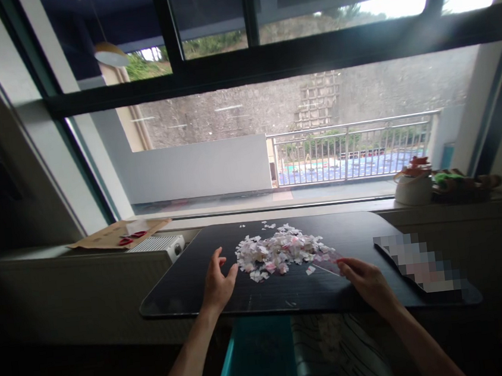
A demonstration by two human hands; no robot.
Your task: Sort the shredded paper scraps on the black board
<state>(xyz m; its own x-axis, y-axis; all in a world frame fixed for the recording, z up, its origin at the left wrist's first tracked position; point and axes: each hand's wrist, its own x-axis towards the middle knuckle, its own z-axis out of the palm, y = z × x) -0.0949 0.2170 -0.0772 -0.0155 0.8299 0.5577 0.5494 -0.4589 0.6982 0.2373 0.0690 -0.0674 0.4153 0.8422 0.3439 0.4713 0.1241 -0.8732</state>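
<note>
A loose heap of small torn paper scraps (279, 249), white with some pink, lies on the dark table. At the heap's left edge is my left hand (218, 284), holding nothing, with its thumb and fingers apart. My right hand (364, 275) is at the heap's right side, thumb and fingers pinched on a thin clear plastic sheet (330, 261). One pale straight edge of the sheet shows near the scraps; its full shape is hard to make out. A few single scraps lie apart at the table's far side.
The black table (181, 291) stands against a window sill. A blurred-out flat object (420, 266) lies at its right. Red-handled scissors (133, 236) rest on brown paper (99, 237) at left, beside a radiator (161, 245). A turquoise bin (260, 360) is below. A white pot (412, 189) sits right.
</note>
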